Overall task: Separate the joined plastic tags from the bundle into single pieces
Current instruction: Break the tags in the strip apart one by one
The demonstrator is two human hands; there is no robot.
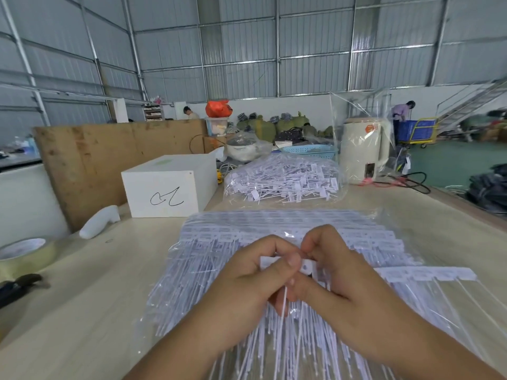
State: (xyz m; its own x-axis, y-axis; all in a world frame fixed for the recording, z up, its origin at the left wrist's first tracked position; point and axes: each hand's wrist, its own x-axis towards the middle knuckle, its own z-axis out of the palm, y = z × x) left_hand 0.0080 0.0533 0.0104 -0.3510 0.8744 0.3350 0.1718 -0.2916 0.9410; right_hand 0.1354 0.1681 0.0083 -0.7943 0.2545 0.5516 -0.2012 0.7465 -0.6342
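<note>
Both hands met above the bundle of joined plastic tags (301, 270) spread on the surface (90, 297): left hand (247, 281) and right hand (337, 272) each pinched one small strip of tags (304, 267) (thumbs nearly touching). Snapping cleanly probably needed grips close to the joint, then a twist. Counted: two hands, one bundle, one bag of single tags (282, 179) beyond.

The worktop (82, 311) is pale, matt wood laminate. The tags (315, 338) are white matt plastic, lying on glossy, crinkled clear film (274, 218). The box (167, 185) is smooth white; the leaning board (90, 160) is rough, stained brown wood.
</note>
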